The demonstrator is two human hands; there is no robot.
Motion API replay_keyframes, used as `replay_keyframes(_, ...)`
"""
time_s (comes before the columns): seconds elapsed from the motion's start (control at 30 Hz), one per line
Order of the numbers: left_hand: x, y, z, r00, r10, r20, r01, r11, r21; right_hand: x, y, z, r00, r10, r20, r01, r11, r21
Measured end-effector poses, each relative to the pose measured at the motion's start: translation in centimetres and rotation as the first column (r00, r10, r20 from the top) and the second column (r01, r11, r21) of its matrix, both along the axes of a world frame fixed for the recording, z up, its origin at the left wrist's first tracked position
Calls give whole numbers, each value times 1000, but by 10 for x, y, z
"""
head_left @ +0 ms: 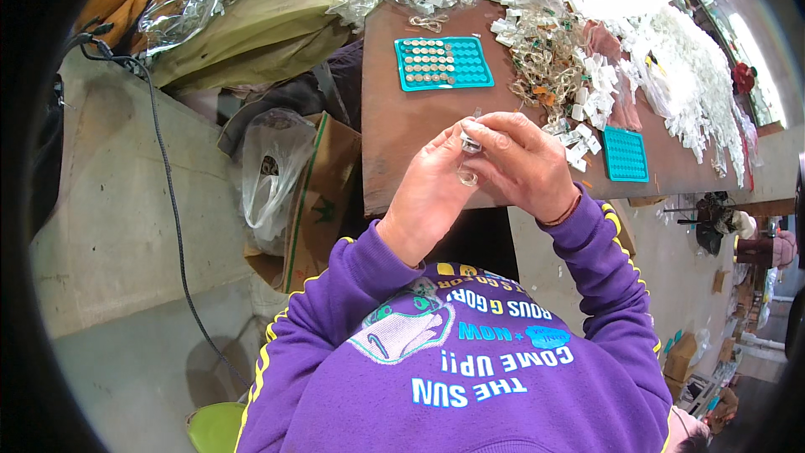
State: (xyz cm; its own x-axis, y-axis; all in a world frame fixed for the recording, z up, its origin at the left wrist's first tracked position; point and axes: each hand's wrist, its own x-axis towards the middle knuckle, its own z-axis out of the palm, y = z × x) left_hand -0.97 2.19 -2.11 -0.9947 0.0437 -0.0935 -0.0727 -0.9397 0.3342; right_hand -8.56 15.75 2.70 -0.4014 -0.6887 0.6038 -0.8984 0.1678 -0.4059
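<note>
My left hand [429, 195] and my right hand [530, 161] meet above the near edge of the brown table [394, 130]. Between their fingertips they pinch a small whitish and silvery piece [470, 145]. Below it, between the hands, hangs a thin pale loop [467, 176]. Both hands are closed, and the fingers cover most of the piece, so its kind is unclear. Beyond my hands lies a teal tray [475, 63] with rows of small round silvery discs [428, 61] in its left part.
A heap of small white pieces and thin looped wires [545, 59] spreads over the table's far and right side. A second teal tray [626, 154] lies at right. On the left stand a brown paper bag [323, 184] and a clear plastic bag [272, 172]; a dark cable [168, 176] hangs further left.
</note>
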Motion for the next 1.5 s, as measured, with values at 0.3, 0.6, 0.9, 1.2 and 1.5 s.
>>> replay_keyframes(0.3,0,-8,-1,1000,26,2,-23,925,-380,-7,0,0,694,-85,715,212,973,-90)
replay_keyframes(0.6,2,-11,-1,996,-65,-62,62,997,-45,0,-3,0,936,-68,345,115,986,-117)
replay_keyframes(0.9,4,3,0,999,-11,35,9,997,77,-3,-3,-3,982,26,-188,-30,999,-17)
replay_keyframes(1.2,12,3,-5,988,-110,105,90,980,180,-18,1,0,935,131,-331,-128,991,32)
replay_keyframes(1.5,1,-2,-10,996,72,47,-76,994,84,-18,6,-13,992,-115,45,115,993,6)
